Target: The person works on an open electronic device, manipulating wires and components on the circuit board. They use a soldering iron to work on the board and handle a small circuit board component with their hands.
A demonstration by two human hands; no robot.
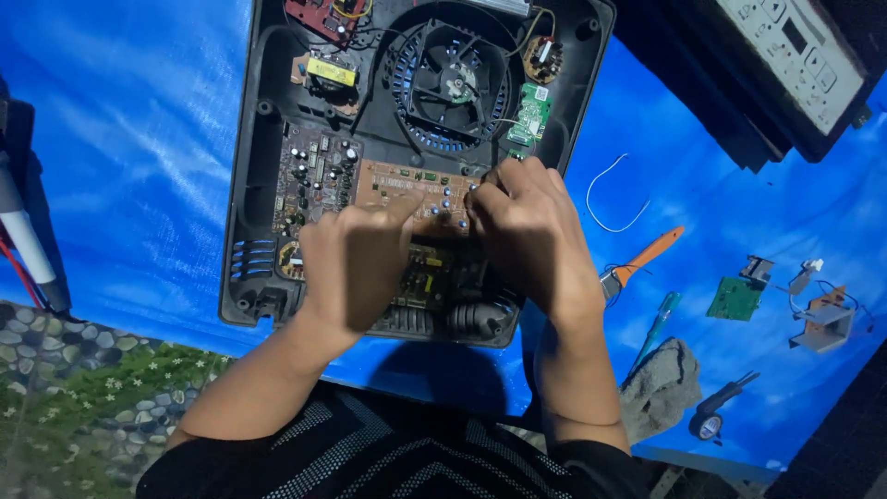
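Observation:
An opened black appliance housing [249, 176] lies on a blue sheet, showing a round black fan [455, 81], a small green board [530, 115] and other circuit parts. A brown circuit board [407, 183] with blue button caps sits across its middle. My left hand [356, 263] grips the board's near left part, thumb on top. My right hand [527, 231] holds the board's right end with fingers curled over it. Both hands hide the parts beneath them.
A loose white wire [605, 199], orange-handled pliers [642, 263], a green screwdriver [658, 319], a grey cloth [661, 388], a small green board [735, 298] and small parts lie at right. A black control-panel cover [785, 65] sits top right. A patterned mat [83, 388] shows bottom left.

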